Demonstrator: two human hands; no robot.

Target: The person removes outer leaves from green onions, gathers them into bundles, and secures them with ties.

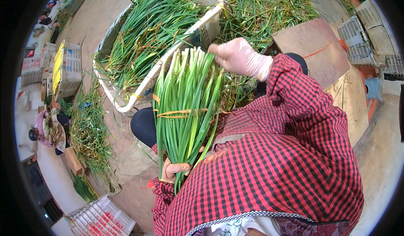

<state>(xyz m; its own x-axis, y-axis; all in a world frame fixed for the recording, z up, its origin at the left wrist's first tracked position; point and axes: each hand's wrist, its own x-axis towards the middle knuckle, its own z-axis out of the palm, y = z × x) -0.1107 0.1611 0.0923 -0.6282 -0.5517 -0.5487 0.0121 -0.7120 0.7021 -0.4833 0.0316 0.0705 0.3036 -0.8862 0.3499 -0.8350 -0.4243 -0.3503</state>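
A bundle of green garlic chives (186,100) stands before me, pale cut ends up, with a tan band (180,113) around its middle. My left hand (176,169) is closed around its leafy lower part. At the upper right of the bundle is my right hand (241,57), in a thin pale glove, fingertips bent together beside the stem ends; whether they pinch a leaf is blurred. Just beyond the bundle, a white plastic crate (146,75) holds many loose chives (154,30).
Piles of trimmed leaves (268,8) lie beyond my right arm and on the left floor (90,128). A board (312,46) is at my right. Stacked crates (356,40) stand at both sides. Another person (52,128) sits far left.
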